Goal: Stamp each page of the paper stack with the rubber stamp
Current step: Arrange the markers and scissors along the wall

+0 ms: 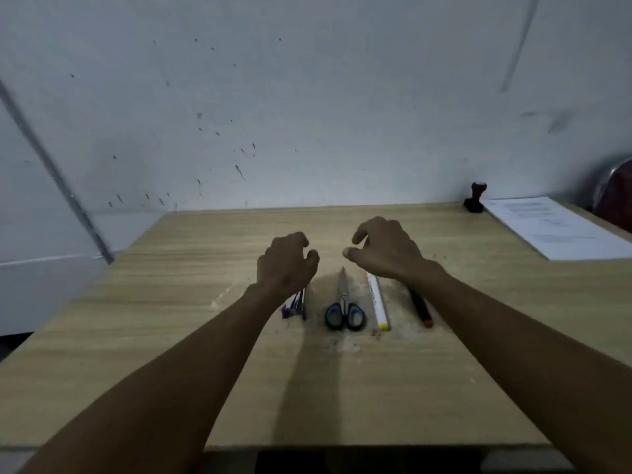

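A black rubber stamp (474,197) stands upright at the table's far right corner, by the wall. Right beside it lies the white paper stack (561,227), printed side up, reaching the right edge of view. My left hand (285,260) and my right hand (384,248) hover side by side over the middle of the wooden table (171,302), fingers loosely curled and apart, holding nothing. Both hands are well left of the stamp and the paper.
Below my hands lie several pens (297,304), black-handled scissors (344,311), a white marker with a yellow end (378,306) and a dark marker with a red end (420,307). A spotted white wall rises behind the table. A chair back (612,186) shows at far right.
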### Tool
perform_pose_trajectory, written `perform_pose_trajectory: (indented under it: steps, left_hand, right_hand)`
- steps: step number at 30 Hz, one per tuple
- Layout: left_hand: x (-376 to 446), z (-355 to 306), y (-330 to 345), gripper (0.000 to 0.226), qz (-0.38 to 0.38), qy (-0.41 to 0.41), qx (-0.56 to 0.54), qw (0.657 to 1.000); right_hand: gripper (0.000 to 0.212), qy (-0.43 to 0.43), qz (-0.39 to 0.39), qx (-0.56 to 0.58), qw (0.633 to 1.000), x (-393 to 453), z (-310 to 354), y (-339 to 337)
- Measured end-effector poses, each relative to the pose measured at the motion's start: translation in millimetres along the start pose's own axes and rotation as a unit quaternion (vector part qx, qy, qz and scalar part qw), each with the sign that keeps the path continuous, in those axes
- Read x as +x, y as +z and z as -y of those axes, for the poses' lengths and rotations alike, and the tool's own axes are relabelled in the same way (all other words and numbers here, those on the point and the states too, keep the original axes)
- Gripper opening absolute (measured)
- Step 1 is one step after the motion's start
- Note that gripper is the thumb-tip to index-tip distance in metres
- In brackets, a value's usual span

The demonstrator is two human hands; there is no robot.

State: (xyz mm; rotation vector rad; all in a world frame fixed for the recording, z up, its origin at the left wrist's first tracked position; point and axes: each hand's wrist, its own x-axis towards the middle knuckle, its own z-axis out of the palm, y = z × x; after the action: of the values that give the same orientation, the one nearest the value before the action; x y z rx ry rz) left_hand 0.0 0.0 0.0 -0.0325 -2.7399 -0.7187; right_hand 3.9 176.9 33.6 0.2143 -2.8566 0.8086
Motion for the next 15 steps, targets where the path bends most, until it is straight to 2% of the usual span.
perform_pose_trajectory:
  steps: [6, 12, 15]
  left_hand:
    - [-22, 17, 15, 0.039, 0.050, -0.044, 0.071, 0.995]
    - [-27, 29, 24, 0.036, 0.097, -0.060, 0.100, 0.988]
    - [-27, 30, 28, 0.031, 0.096, -0.053, 0.111, 0.988]
  right_hand:
    - [0.023, 0.005, 0.050, -0.035, 0.998, -21, 3, 33]
    - [0.023, 0.000, 0.037, -0.132, 0.991, -26, 11, 54]
    - [0.023, 0.013, 0.031, -0.147, 0.989, -26, 16, 62]
